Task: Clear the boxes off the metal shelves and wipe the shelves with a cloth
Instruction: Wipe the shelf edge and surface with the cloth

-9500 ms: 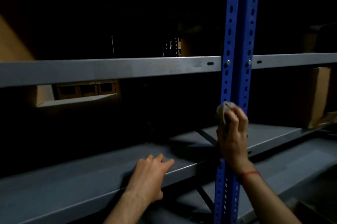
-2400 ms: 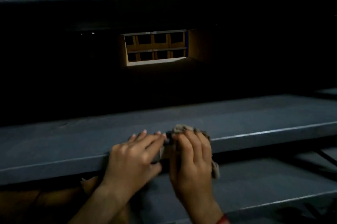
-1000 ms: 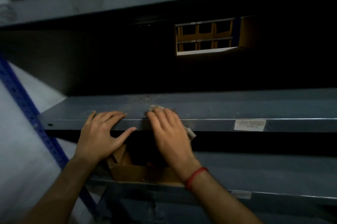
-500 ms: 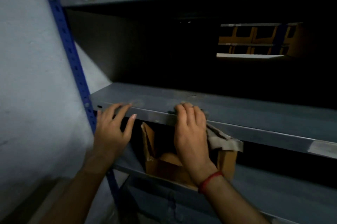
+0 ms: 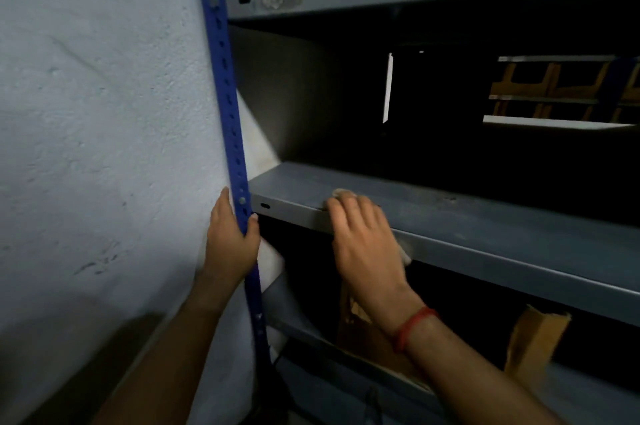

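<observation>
Grey metal shelf crosses centre frame, level and dusty. Pale cloth lies on its front edge, under the right hand. Torn, open cardboard box sits on the lower shelf, bottom centre.

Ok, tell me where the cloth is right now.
Head view, centre: the cloth lies under the right hand on the front lip of the middle shelf, near its left end, right of the blue upright gripped by the left hand.
</observation>
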The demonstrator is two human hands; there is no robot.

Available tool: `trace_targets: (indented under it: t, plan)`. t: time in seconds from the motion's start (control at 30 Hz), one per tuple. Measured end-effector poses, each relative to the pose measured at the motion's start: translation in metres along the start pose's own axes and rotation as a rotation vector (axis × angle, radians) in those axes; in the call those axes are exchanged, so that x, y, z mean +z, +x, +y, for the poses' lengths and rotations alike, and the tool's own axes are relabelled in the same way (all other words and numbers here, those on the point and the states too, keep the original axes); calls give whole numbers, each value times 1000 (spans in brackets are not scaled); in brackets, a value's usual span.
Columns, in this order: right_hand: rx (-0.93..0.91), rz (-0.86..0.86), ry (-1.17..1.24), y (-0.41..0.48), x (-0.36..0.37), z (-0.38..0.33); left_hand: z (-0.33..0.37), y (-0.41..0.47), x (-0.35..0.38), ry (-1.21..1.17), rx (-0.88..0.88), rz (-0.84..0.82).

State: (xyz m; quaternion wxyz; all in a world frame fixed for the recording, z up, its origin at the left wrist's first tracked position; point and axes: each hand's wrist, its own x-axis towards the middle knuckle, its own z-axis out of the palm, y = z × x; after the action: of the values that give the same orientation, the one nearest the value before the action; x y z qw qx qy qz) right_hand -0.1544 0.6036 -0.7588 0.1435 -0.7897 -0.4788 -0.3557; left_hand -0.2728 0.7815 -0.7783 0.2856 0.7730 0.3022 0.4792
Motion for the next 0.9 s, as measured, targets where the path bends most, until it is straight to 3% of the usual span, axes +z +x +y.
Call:
trace_targets:
  t: [0.1,0.23,0.47,0.67,0.9]
  plan:
    - [30,12,-25,-11,-5,3,-13,12,-6,-75,-157,-92]
    - [-2,91,-8,12,15,-24,-30,19,-17,-141,-162,-177]
    - [-264,137,-55,72,74,-84,-32,36,-38,-72,-117,-274]
    - [-525,144,-131,93,72,-98,-37,47,-47,-26,-31,-268]
    - [-556,309,31,136,47,-105,-49,53,-40,-13,21,-269]
